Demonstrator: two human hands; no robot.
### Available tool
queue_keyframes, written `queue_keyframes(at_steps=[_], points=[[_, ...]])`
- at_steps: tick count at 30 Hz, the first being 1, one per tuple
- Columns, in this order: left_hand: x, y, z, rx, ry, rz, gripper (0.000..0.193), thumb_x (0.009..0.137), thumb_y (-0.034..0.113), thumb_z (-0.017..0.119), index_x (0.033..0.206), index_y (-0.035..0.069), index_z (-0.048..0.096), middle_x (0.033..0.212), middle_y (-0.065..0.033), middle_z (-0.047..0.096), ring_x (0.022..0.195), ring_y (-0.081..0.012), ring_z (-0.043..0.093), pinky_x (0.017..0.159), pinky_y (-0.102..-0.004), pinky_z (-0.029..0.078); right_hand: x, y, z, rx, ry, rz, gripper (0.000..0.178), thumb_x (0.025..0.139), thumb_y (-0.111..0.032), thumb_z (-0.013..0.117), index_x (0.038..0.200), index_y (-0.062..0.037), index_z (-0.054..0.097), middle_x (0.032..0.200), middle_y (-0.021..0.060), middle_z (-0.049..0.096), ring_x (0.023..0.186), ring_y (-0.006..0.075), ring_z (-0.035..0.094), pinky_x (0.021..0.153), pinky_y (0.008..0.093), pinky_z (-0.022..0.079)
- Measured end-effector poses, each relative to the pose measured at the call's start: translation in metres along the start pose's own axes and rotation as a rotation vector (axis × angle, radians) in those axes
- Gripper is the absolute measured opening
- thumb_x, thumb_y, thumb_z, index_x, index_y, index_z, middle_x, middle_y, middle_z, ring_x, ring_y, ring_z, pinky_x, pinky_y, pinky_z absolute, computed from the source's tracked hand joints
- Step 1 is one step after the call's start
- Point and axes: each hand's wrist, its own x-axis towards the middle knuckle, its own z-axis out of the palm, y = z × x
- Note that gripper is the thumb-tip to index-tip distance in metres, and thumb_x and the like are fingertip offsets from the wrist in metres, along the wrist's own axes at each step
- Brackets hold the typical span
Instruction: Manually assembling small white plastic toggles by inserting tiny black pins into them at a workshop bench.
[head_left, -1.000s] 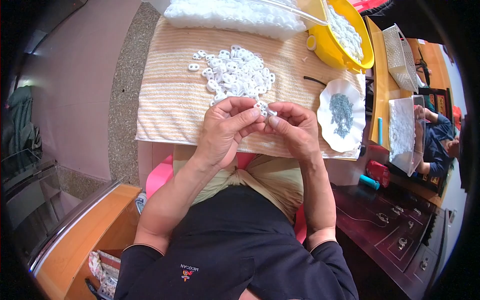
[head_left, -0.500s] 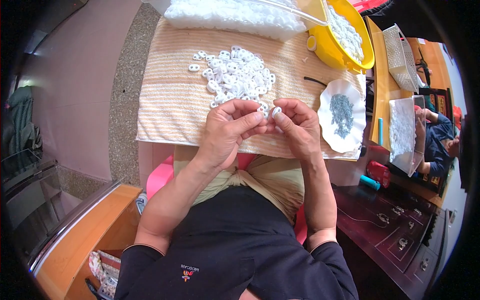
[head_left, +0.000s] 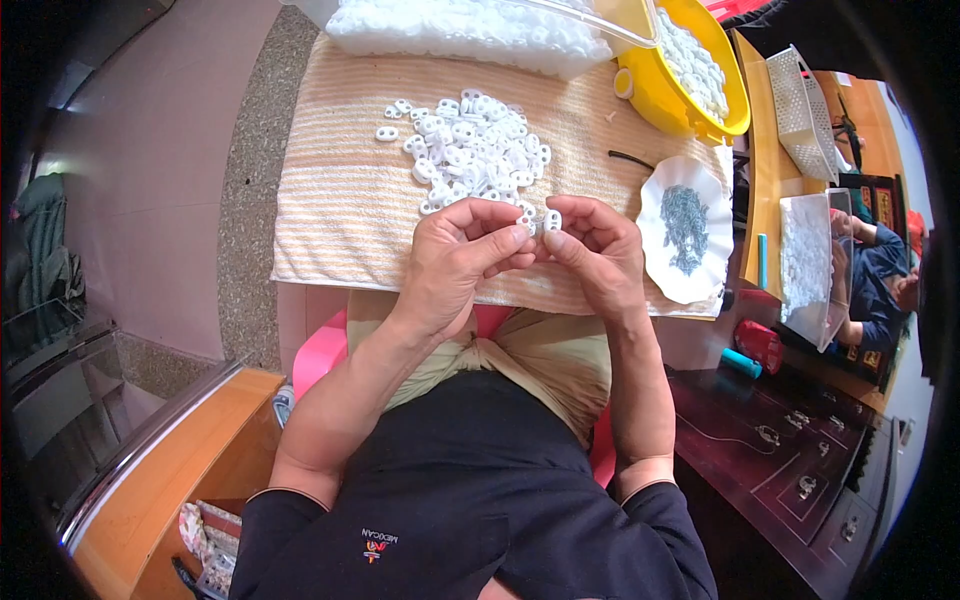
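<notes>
My left hand (head_left: 462,262) and my right hand (head_left: 597,255) meet over the near edge of a striped beige towel (head_left: 340,190). Both pinch a small white plastic piece (head_left: 548,221) between thumbs and fingertips. Just beyond my fingers lies a heap of several white plastic pieces (head_left: 468,148) on the towel. A white paper plate (head_left: 655,250) with a pile of small grey metal parts (head_left: 685,218) rests to the right of my right hand.
A yellow bowl (head_left: 668,100) of white pieces stands at the back right, a clear bag of white pieces (head_left: 470,28) at the back. A white basket (head_left: 800,95) and tray (head_left: 805,260) sit further right, where another person (head_left: 880,270) works. A wooden cabinet (head_left: 170,480) is lower left.
My hands stay together at the towel's near edge; the fingers have shifted slightly around the small white piece.
</notes>
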Motion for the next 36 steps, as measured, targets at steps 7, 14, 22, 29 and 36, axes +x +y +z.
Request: queue_keyframes(at_steps=[7, 14, 22, 29, 36], points=[[-0.0007, 0.0002, 0.003, 0.031, 0.023, 0.002, 0.016, 0.085, 0.005, 0.069, 0.098, -0.001, 0.063, 0.087, -0.0084, 0.068, 0.074, -0.0116, 0.065, 0.071, -0.0235, 0.055, -0.0013, 0.0013, -0.0042, -0.042, -0.019, -0.002, 0.032, 0.088, -0.001, 0.064, 0.118, 0.0064, 0.056, 0.097, 0.0123, 0.067, 0.085, 0.0178, 0.067, 0.079, 0.0294, 0.055], [-0.0014, 0.0009, 0.0039, 0.041, 0.032, -0.01, 0.015, 0.085, 0.005, 0.069, 0.098, -0.001, 0.063, 0.086, -0.0081, 0.067, 0.074, -0.0113, 0.065, 0.071, -0.0234, 0.055, -0.0019, -0.0005, -0.005, -0.063, -0.024, -0.007, 0.032, 0.087, -0.001, 0.064, 0.118, 0.007, 0.057, 0.099, 0.0136, 0.067, 0.087, 0.0189, 0.068, 0.08, 0.0308, 0.056], [-0.0012, 0.0, 0.0025, 0.066, 0.018, -0.015, 0.014, 0.085, 0.004, 0.068, 0.098, -0.001, 0.064, 0.087, -0.0082, 0.068, 0.074, -0.0111, 0.065, 0.071, -0.0232, 0.055, -0.0027, 0.0014, -0.0073, -0.124, -0.038, -0.015, 0.032, 0.088, 0.002, 0.063, 0.118, 0.0068, 0.057, 0.099, 0.0135, 0.067, 0.088, 0.0189, 0.067, 0.081, 0.0306, 0.056], [-0.0019, -0.0002, 0.0028, 0.066, -0.008, -0.006, 0.015, 0.085, 0.004, 0.068, 0.099, -0.002, 0.064, 0.089, -0.0092, 0.068, 0.076, -0.0113, 0.064, 0.071, -0.0233, 0.055, -0.0027, -0.0041, -0.0041, -0.184, -0.067, -0.01, 0.031, 0.086, 0.004, 0.064, 0.117, 0.0059, 0.06, 0.1, 0.0104, 0.067, 0.091, 0.0157, 0.065, 0.083, 0.0271, 0.053], [-0.0013, -0.0017, 0.0016, 0.087, -0.015, -0.018, 0.016, 0.086, 0.004, 0.067, 0.1, -0.002, 0.064, 0.09, -0.0095, 0.068, 0.077, -0.0126, 0.065, 0.073, -0.0246, 0.056, -0.0031, -0.0059, -0.0028, -0.186, -0.077, 0.003, 0.031, 0.085, 0.004, 0.065, 0.116, 0.0054, 0.061, 0.101, 0.0092, 0.066, 0.092, 0.0143, 0.064, 0.083, 0.0251, 0.052]])
